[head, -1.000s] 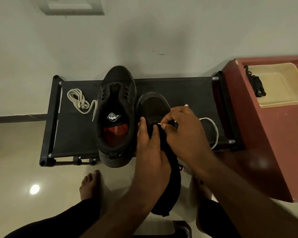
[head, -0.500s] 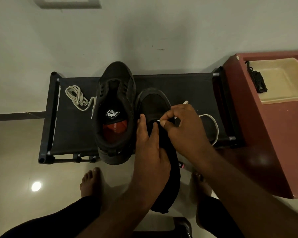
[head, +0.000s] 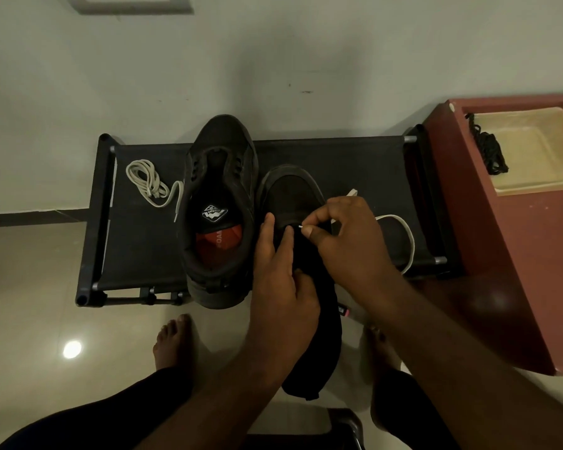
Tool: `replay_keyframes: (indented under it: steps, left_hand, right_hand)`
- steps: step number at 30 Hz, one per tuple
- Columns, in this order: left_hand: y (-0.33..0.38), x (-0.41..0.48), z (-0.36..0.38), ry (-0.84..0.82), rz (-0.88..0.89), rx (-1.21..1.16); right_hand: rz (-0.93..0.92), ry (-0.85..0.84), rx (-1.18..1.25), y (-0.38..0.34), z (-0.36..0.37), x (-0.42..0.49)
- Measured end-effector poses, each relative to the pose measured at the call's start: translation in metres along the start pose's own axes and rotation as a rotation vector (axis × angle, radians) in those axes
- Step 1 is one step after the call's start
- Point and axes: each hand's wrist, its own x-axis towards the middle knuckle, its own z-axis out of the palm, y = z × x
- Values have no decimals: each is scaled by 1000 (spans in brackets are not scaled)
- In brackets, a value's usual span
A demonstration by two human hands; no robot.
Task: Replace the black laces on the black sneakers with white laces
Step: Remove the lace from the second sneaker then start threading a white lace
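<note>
R hand (head: 348, 241) pinching (thumb+index), L hand (head: 281, 287) flat

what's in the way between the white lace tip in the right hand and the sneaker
Nothing visible. The right hand pinches the tip of the white lace right against the sneaker; the left hand lays its fingers beside the tip, not across it. The eyelet is too dark to see.

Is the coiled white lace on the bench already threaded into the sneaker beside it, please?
No, the coiled white lace lies loose on the bench beside the sneaker.
</note>
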Motion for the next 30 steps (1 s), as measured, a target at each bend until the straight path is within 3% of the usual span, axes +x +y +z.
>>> replay_keyframes:
  steps: [8,11,14,19,22,25,30]
  left_hand:
    - [2,2,-2,-2,-4,43]
    - [1,2,-1,-1,2,39]
    - [0,1,0,-17,7,44]
    - [-2,0,0,-29,44,60]
    - [-3,0,1,1,67,60]
    - [-3,1,1,3,65,71]
    - [-7,3,2,-34,72,189]
  right_hand:
    - [156,-12,245,1,7,2]
    - [127,-50,287,5,7,6]
    - [-9,7,42,7,6,5]
    - [-75,7,-341,-10,-6,-6]
    - [-192,38,-465,-14,-3,-9]
    - [-203,69,-422,-12,3,-10]
    - [-93,13,-52,1,4,3]
